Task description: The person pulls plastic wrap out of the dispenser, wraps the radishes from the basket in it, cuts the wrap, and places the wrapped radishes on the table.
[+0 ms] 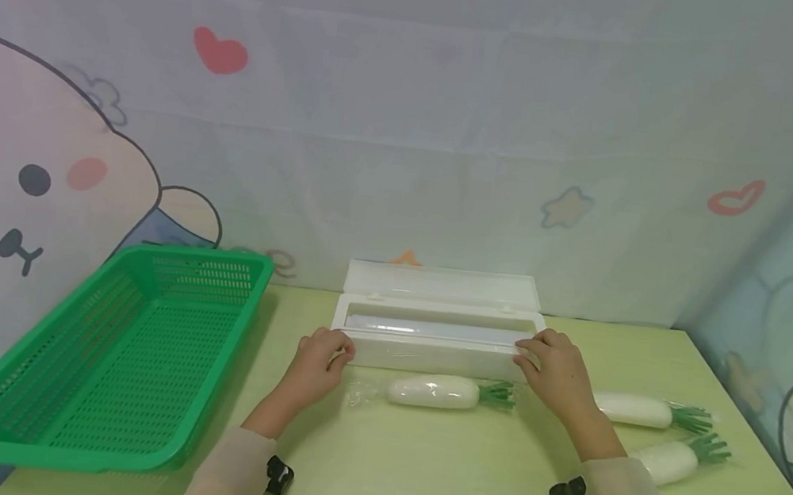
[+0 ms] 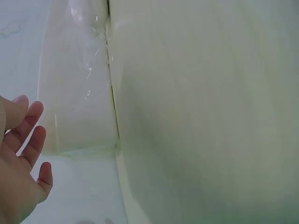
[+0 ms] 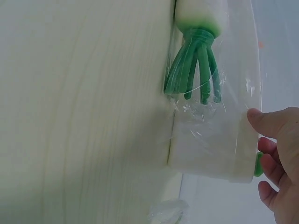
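Observation:
A white cling film box (image 1: 429,356) stands with its lid (image 1: 443,285) raised, a pale roll (image 1: 432,329) inside. At its front left corner is my left hand (image 1: 317,363), thumb and forefinger close together at the edge; whether film is between them is unclear. My right hand (image 1: 556,372) grips the front right corner, thumb (image 3: 256,116) on the edge and fingers curled behind, beside a small green piece (image 3: 258,164). Before the box lies a white radish (image 1: 433,391) with green stems (image 3: 201,70), under shiny clear film (image 2: 88,70).
Two more radishes, one behind (image 1: 635,410) and one nearer (image 1: 670,463), lie right of my right forearm. A green slotted basket (image 1: 212,373) stands on the left of the pale table (image 1: 418,473). A printed cloth (image 1: 447,165) hangs behind.

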### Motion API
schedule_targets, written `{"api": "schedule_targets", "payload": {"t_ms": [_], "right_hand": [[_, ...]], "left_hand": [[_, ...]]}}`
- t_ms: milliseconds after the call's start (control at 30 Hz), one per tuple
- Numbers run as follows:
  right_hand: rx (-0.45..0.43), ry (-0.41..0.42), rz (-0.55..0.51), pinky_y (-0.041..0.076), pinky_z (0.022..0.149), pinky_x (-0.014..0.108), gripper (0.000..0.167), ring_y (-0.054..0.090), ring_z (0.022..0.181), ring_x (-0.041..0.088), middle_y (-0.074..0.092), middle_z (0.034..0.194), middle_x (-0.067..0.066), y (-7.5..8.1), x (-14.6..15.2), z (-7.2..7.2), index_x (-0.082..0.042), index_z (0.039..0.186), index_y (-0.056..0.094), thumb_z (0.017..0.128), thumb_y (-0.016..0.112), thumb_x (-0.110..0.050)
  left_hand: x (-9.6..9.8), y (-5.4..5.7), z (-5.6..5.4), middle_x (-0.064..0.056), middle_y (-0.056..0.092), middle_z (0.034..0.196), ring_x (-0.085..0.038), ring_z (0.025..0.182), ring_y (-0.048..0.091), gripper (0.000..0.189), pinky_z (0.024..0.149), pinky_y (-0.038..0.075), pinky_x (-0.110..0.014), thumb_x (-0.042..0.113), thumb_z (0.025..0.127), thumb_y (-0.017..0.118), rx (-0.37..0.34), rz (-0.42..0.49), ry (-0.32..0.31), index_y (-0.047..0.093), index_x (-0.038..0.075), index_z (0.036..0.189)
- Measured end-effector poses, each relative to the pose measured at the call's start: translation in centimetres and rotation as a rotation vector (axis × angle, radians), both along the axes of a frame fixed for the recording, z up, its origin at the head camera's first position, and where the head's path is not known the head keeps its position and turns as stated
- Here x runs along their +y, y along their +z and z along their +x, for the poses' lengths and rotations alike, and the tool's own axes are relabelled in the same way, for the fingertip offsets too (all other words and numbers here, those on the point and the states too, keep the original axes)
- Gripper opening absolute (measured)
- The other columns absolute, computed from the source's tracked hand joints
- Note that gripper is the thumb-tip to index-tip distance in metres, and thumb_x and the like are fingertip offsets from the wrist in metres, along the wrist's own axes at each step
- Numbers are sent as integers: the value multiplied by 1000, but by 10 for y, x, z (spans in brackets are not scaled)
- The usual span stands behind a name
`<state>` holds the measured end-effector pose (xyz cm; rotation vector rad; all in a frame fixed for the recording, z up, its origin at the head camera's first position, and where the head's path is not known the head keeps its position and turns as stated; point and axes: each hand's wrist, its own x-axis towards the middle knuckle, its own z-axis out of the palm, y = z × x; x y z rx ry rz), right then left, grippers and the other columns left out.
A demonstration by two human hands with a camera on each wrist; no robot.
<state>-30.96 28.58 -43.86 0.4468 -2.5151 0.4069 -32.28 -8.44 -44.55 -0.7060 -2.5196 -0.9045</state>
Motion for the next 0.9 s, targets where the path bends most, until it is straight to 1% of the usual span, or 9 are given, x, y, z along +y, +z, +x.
{"api": "schedule_targets", "payload": {"t_ms": [133,233,300,367,467,533,633,733,900], "right_hand": [[6,-4,4,45,67,41,21,55,77,27,61,89,10,0,1,-1,-3,99,74,79,78,-11],[22,0,10,44,66,40,20,54,75,27,61,88,10,-2,1,-1,-4,98,74,79,78,-11],[33,2,14,43,65,39,20,54,75,26,60,87,9,-2,1,-1,-4,97,74,79,78,-11],[42,6,16,42,64,38,20,53,73,25,60,86,8,-2,1,-2,-5,97,74,78,79,-10],[48,7,16,41,63,37,20,52,72,24,60,86,8,-2,1,-2,-5,96,75,77,79,-10],[47,6,20,42,63,37,19,53,73,25,60,86,8,-2,1,-2,-5,96,76,78,79,-9],[53,-4,38,44,64,38,15,54,74,25,61,85,8,-1,1,-2,-5,93,77,79,78,-10],[81,-6,56,45,64,39,10,55,73,26,61,82,8,-1,0,-1,-5,87,77,78,78,-10],[131,30,60,46,64,40,6,56,74,27,61,81,8,1,1,0,-4,79,74,77,78,-6]], "left_hand": [[-3,-2,1,1,64,82,-19,81,51,16,75,34,-40,-1,84,68,-22,-11,-11,60,12,82],[-5,-3,2,3,63,83,-19,81,50,20,75,34,-43,-3,84,69,-51,-31,-24,58,14,80],[-6,-4,2,4,62,82,-19,82,49,22,75,34,-45,-3,83,68,-91,-60,-26,57,15,78],[-6,-5,3,5,61,82,-19,83,49,22,76,34,-46,-1,84,68,-154,-95,-23,57,16,76],[-6,-6,4,7,56,77,-18,83,47,21,77,32,-46,1,86,66,-245,-139,-23,57,17,75],[-6,-7,4,8,53,75,-18,82,46,21,78,31,-46,3,87,65,-289,-151,-24,56,17,75],[-7,-9,4,8,51,73,-18,81,45,22,78,31,-47,3,88,64,-308,-162,-21,55,17,73],[-9,-10,5,7,54,77,-18,82,46,21,80,33,-49,4,88,65,-317,-162,-8,56,17,74],[-9,-6,7,3,59,85,-21,88,51,17,84,35,-52,3,88,64,-319,-116,-2,58,16,77]]}}
